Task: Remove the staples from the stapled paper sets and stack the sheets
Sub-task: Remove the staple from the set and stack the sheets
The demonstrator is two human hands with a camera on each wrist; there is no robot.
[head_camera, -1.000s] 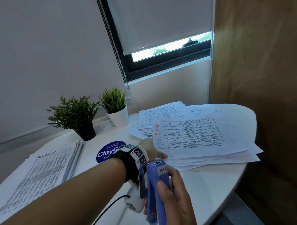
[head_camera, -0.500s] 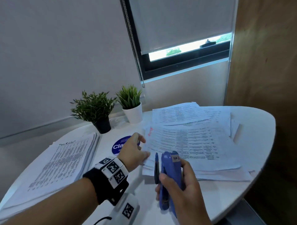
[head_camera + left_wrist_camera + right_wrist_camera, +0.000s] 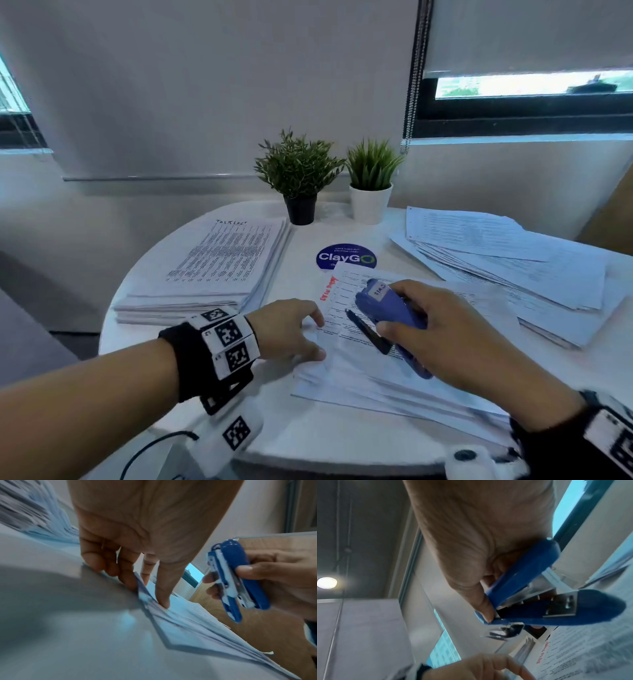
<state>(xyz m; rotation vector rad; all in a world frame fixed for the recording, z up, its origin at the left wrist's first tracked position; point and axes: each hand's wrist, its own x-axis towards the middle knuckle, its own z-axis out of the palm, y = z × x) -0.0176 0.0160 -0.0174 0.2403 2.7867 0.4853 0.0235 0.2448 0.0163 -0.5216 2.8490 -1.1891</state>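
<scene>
- The person sits at a round white table [image 3: 191,260] with lots of paper on it.
- The paper set [image 3: 394,373] being worked on lies near the person, in the middle. It has red writing by its far left corner.
- The left hand [image 3: 287,329] rests on the left edge of this set. Its fingers [image 3: 163,596] are bent and their tips touch the page edges. From the left wrist view the hand seems to be fanning or lifting the pages, but I cannot tell if it pinches any.
- The right hand [image 3: 442,329] grips a blue stapler [image 3: 387,311]. The fingers and thumb wrap around it. It hangs just above the paper set, tilted, with its front end pointing far and left.
- I think the step now is getting the set ready and lining up the tool to pull the staple out.
- I cannot see the staple. It is too small or hidden, likely near the left corner by the red writing.
- Next, the left hand needs to hold the pages flat and still. The right hand needs to bring the remover part of the stapler to the staple.
- A neat stack of sheets [image 3: 219,270] sits on the far left. I think loose pages go there.
- A messy pile [image 3: 513,260] on the far right may be sets not done yet.
- Two little potted plants [image 3: 301,178] and a blue round sticker [image 3: 346,257] are at the far side.
</scene>
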